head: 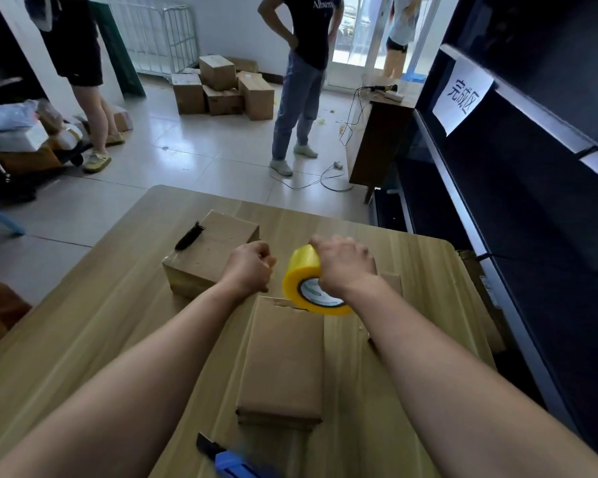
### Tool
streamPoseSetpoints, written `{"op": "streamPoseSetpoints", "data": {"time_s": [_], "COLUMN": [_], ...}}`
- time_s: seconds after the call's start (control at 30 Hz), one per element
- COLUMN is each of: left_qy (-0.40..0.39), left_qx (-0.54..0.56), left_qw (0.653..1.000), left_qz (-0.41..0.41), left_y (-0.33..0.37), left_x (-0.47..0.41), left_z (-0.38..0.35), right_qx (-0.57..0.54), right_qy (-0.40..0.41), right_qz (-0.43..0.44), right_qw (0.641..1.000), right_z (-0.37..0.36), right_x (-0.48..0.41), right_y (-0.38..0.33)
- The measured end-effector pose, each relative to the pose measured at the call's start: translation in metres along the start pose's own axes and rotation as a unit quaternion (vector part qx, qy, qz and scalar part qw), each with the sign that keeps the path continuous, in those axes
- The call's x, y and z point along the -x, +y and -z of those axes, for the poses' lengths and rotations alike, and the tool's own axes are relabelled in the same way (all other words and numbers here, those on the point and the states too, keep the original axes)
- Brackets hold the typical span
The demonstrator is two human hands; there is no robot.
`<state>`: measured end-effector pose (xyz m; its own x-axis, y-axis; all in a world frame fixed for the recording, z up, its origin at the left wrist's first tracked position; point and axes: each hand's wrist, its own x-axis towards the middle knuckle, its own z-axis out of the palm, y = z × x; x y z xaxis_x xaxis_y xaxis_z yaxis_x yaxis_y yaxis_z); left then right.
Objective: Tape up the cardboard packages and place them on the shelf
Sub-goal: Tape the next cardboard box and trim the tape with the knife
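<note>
Knife nearest | right fingers grip tape roll | left fingers curled, hold unclear

Blue knife cut by bottom edge — left fingers hide any hold.

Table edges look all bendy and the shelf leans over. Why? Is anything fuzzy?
Head view: the wide-angle lens bows the table edges and tilts the shelf; head view: daylight washes out the glass door at the back, while the shelf's inside is dark; head view: the blue knife at the bottom edge is smeared, the yellow tape roll looks sharp.
</note>
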<state>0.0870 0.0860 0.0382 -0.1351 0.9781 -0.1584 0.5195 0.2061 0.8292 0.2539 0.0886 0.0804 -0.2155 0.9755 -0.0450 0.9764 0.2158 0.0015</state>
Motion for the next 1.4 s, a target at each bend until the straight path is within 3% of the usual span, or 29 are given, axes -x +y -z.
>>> {"op": "streamPoseSetpoints", "data": {"time_s": [0.23, 0.57, 0.7, 0.9, 1.0, 1.13, 1.23, 1.3, 1.4], "left_qy": [-0.032, -0.058, -0.059, 0.008, 0.017, 0.010, 0.004, -0.005, -0.004], "left_qx": [0.068, 0.224, 0.172, 0.069, 0.073, 0.073, 0.077, 0.085, 0.089], "left_qw": [0.997, 0.967, 0.979, 0.996, 0.996, 0.997, 0.996, 0.994, 0.994], "left_qz": [0.024, 0.110, 0.096, 0.052, 0.040, 0.035, 0.042, 0.061, 0.071], "left_y": [0.001, 0.007, 0.002, 0.000, 0.001, 0.003, 0.001, -0.002, -0.003], "left_x": [-0.003, 0.006, 0.007, 0.004, 0.005, 0.005, 0.003, 0.004, 0.006], "left_z": [-0.001, -0.004, -0.010, -0.018, -0.020, -0.018, -0.014, -0.012, -0.008], "right_qx": [0.085, 0.043, 0.045, 0.018, -0.071, -0.256, -0.313, -0.260, -0.065], "right_qy": [-0.051, -0.063, -0.077, -0.077, -0.078, -0.105, -0.106, -0.098, -0.080], "right_qz": [-0.013, 0.003, 0.000, -0.030, -0.059, -0.097, -0.102, -0.087, -0.051], "right_qw": [0.995, 0.997, 0.996, 0.996, 0.993, 0.956, 0.938, 0.957, 0.993], "right_z": [-0.005, -0.016, -0.014, -0.013, -0.012, -0.014, -0.015, -0.013, -0.009], "right_x": [0.008, 0.017, 0.022, 0.025, 0.026, 0.030, 0.033, 0.032, 0.029], "right_y": [0.011, 0.016, 0.021, 0.028, 0.036, 0.047, 0.053, 0.053, 0.045]}}
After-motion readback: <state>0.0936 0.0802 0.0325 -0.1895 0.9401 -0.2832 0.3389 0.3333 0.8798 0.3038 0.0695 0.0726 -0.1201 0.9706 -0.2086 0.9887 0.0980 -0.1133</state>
